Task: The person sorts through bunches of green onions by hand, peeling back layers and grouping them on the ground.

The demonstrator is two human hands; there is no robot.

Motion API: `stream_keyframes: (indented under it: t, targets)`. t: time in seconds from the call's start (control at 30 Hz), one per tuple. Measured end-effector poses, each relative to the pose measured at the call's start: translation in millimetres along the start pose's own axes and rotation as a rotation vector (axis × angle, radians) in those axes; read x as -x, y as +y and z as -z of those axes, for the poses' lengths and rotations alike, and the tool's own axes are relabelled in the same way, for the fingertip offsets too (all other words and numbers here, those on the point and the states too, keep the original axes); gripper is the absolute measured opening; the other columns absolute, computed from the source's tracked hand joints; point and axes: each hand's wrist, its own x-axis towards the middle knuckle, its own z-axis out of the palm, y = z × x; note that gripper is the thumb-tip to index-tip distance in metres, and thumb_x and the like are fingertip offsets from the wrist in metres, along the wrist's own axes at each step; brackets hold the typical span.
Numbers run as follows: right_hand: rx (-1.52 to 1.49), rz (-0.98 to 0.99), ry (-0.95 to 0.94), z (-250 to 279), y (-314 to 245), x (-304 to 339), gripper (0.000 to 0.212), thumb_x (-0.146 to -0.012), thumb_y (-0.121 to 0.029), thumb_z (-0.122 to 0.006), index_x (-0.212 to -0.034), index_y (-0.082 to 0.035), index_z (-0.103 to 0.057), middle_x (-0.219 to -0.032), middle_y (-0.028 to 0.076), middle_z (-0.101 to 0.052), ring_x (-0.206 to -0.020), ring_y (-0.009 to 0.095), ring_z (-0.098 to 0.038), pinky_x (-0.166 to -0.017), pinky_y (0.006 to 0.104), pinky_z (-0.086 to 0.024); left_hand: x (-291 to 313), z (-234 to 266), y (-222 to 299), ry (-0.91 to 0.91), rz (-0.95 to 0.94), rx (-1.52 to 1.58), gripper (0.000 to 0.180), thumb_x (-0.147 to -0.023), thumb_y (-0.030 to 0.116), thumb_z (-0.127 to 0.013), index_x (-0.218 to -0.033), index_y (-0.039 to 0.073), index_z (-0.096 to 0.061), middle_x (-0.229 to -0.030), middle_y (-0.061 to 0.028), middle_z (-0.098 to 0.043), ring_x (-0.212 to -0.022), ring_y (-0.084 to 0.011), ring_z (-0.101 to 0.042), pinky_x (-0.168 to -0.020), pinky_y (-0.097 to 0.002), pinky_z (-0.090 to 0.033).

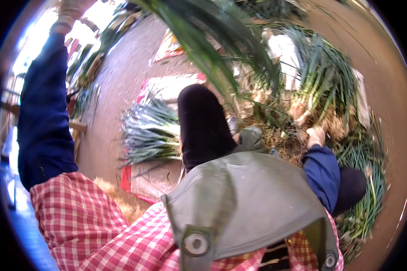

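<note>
Only the head view here, so: brown dirt-looking floor (114, 92), bright light pouring in at the upper left, and long green onions (337, 74) heaped all down the right side, roots and all. Another row of greens (108, 38) runs along the left past the raised arm.

The left hand (75, 8) is way up in the top left corner, cut off by the edge, so no telling how the fingers sit. Big blurry leaves (208, 38) hang across the top; can't say if that hand has them. The right hand (316, 135) is down at the root end of the heap, right against the tan roots (335, 124). Its fingers look bent in, but honestly it's too small to tell if they're gripping anything.

For containers, there's a red-edged sack (171, 86) lying flat, with a neat onion bunch (151, 131) beside the dark-trousered knee (202, 122).
</note>
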Motion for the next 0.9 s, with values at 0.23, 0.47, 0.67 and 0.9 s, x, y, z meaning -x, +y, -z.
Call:
stream_keyframes:
  t: [0.23, 0.47, 0.67, 0.9]
  targets:
    - [-0.422, -0.243, -0.059, 24.9, 53.2, 4.9, 0.021, -0.09, -0.019, -0.049, -0.091, -0.004, -0.063, -0.072, 0.012, -0.063, -0.063, 0.029, -0.063, -0.049, 0.0391, -0.05, 241.2, -41.3, -54.9, -0.452, 1.178, 0.418, 0.036, -0.088, 0.036, -0.053, -0.107, 0.006, -0.06, -0.082, -0.0109, -0.063, -0.074, -0.0266, -0.063, -0.07, -0.0383, -0.048]
    - [-0.176, -0.141, 0.037, 30.1, 7.4, 59.2, 0.015, -0.091, -0.011, -0.05, -0.092, -0.001, -0.062, -0.078, 0.01, -0.063, -0.061, 0.02, -0.061, -0.053, 0.032, -0.053, 383.3, -99.5, 283.3, -0.227, 1.832, 1.328, 0.048, -0.085, 0.046, -0.059, -0.11, 0.005, -0.058, -0.09, -0.0061, -0.06, -0.074, -0.0173, -0.057, -0.062, -0.0327, -0.046]
    - [-0.255, -0.083, 0.069, -32.7, -24.7, 63.9, 0.014, -0.091, -0.008, -0.047, -0.091, -0.002, -0.06, -0.081, 0.008, -0.063, -0.07, 0.021, -0.062, -0.058, 0.0362, -0.054, 429.8, -61.5, 564.1, -0.473, 2.539, 1.829, 0.043, -0.09, 0.042, -0.047, -0.12, 0.011, -0.055, -0.101, -0.0046, -0.065, -0.091, -0.0199, -0.06, -0.075, -0.0394, -0.047]
    - [0.103, -0.091, 0.424, 5.5, -40.3, 25.8, 0.023, -0.086, -0.021, -0.064, -0.101, -0.004, -0.06, -0.084, 0.008, -0.064, -0.066, 0.023, -0.063, -0.053, 0.0329, -0.051, 383.4, -60.6, 561.0, -0.537, 2.299, 2.299, 0.032, -0.096, 0.032, -0.043, -0.113, 0.01, -0.058, -0.111, -0.0023, -0.061, -0.101, -0.0196, -0.056, -0.09, -0.0328, -0.044]
